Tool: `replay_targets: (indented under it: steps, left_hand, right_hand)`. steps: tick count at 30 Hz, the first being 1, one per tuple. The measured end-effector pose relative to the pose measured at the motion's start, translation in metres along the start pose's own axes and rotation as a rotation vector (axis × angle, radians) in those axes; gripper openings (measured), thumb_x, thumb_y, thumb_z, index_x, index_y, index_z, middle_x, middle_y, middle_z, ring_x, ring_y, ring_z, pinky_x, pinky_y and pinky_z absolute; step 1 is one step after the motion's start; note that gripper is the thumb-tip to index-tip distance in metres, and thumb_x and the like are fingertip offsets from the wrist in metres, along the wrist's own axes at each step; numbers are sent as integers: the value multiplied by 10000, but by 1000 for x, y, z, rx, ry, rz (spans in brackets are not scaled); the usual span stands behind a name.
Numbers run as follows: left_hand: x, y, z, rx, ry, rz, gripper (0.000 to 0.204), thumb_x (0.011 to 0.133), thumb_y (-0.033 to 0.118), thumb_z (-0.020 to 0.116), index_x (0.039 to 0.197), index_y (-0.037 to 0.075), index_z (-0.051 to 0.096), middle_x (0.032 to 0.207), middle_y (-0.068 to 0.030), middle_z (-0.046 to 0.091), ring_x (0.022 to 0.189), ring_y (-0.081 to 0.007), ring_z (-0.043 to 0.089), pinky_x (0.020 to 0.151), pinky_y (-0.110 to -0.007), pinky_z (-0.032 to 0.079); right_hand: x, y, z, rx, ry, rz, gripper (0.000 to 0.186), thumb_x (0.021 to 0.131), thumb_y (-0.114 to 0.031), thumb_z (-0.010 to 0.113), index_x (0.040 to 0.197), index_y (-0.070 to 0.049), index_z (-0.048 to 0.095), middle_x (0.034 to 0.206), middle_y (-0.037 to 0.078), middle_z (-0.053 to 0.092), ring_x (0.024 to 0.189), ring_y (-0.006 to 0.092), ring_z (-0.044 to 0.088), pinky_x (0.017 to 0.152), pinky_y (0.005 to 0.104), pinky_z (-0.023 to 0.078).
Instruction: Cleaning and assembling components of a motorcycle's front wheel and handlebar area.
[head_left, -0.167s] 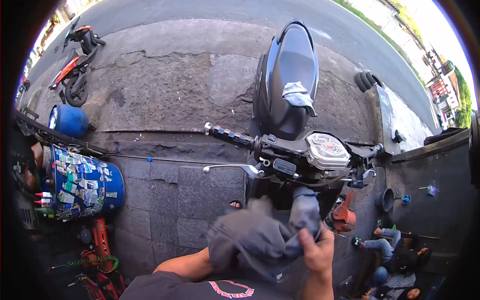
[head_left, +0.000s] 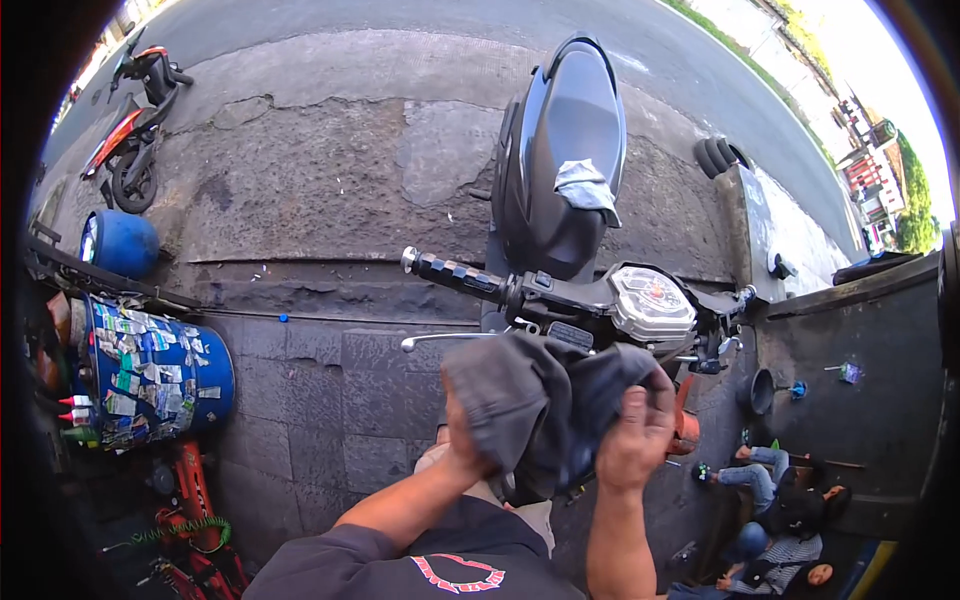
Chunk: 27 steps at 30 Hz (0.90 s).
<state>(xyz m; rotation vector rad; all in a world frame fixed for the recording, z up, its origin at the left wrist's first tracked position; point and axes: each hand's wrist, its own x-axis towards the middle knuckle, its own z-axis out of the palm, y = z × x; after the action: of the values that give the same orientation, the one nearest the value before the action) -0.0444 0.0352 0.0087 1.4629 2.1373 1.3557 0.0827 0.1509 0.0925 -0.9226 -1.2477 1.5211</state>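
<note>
A dark grey cloth (head_left: 520, 390), thick and with a stitched hem, is stretched between my two hands in front of the scooter's handlebar (head_left: 560, 290). My left hand (head_left: 462, 438) grips its left side, fingers mostly hidden behind the fabric. On the other side my right hand (head_left: 638, 430) pinches the cloth, thumb toward me. The cloth covers part of the handlebar's lower middle and the front of the scooter. Just beyond it are the clear-covered instrument panel (head_left: 653, 302) and the left brake lever (head_left: 440, 340).
A light grey rag (head_left: 587, 186) lies on the scooter seat (head_left: 580, 115). To the left stand a blue drum (head_left: 212, 375) covered in stickers and a smaller blue barrel (head_left: 130, 243). An orange-red object (head_left: 686, 432) is beside my right hand. People sit low at right, near a black funnel (head_left: 762, 392).
The cloth has risen and spread wider, toward the handlebar. My left hand, hidden behind it before, now shows at its left edge. The view has shifted slightly.
</note>
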Motion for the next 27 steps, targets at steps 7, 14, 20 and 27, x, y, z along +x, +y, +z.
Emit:
replay_targets:
  steps: [7,14,20,27]
  left_hand:
    - [59,-6,26,-70,412,194,389,694,316,736,980,55,698,1050,-127,643,954,-336,570,871,-443,369]
    - [59,-4,40,-47,498,183,312,688,292,737,905,69,715,1011,-125,636,914,-317,559,823,-421,363]
    - [61,13,42,-88,617,149,289,708,233,746,931,56,702,981,-119,646,908,-309,567,830,-421,364]
    - [67,15,29,-161,505,144,207,784,97,685,978,29,703,1011,-118,681,905,-309,598,860,-422,417]
  right_hand:
    - [51,23,5,-716,-468,-370,649,765,-276,803,1287,-4,530,1204,162,590,1131,274,561,971,350,434]
    - [55,42,-1,-383,-426,-274,515,764,-219,809,1190,-1,620,1102,131,647,1013,217,617,907,317,473]
    - [9,56,14,-721,-12,-523,366,863,-36,664,1210,58,592,1102,211,666,1010,339,665,905,395,497]
    - [35,-5,30,-943,-589,-515,632,740,44,549,1363,-28,470,1206,220,594,1024,432,598,926,470,472]
